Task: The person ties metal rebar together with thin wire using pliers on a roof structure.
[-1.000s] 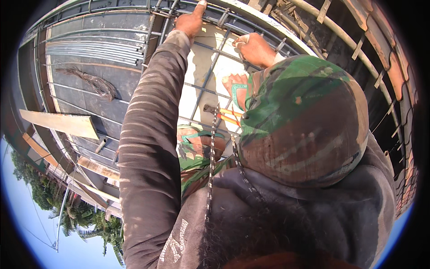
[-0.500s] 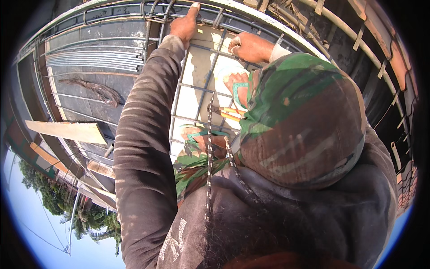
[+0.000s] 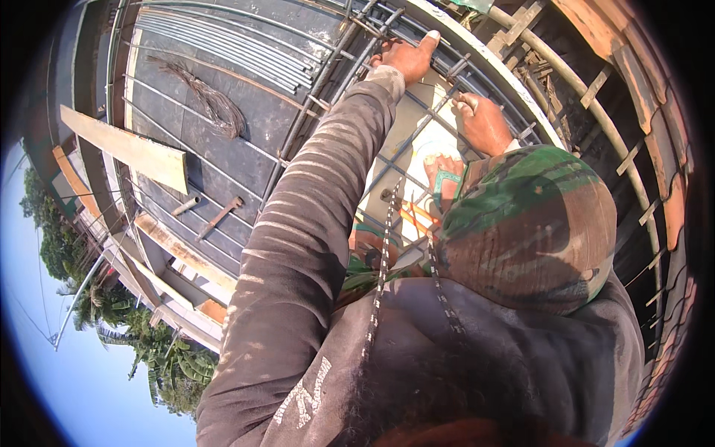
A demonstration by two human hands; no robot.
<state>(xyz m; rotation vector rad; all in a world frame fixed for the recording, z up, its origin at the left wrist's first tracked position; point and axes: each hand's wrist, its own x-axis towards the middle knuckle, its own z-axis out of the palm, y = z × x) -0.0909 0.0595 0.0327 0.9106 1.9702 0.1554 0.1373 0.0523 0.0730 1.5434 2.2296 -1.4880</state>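
Observation:
My left hand (image 3: 406, 58) is closed over the steel bars at the far edge of the rebar grid, its thumb sticking out. Fingers of my right hand (image 3: 484, 123) are pinched together just above a grid bar (image 3: 424, 119); whatever they hold is hidden. A pair of pincers with orange handles (image 3: 418, 217) rests near my foot, untouched by either hand. My bent knee in camouflage cloth (image 3: 529, 231) hides part of my right arm. Beneath the grid is a pale, sunlit surface, and a foot in a green-strapped sandal (image 3: 445, 182) stands beside the pincers.
To the left, a bundle of thin tie wire (image 3: 212, 100) and long metal rods (image 3: 223, 37) lie over dark panels. Nearer are a wooden plank (image 3: 126, 149), a short pipe (image 3: 186, 206) and a hammer-like tool (image 3: 220, 217). Roof tiles (image 3: 666, 171) edge the right.
The view has swung left, so the hands and grid appear further right and more of the dark panels shows. My left hand stays on the bars; my right hand remains pinched.

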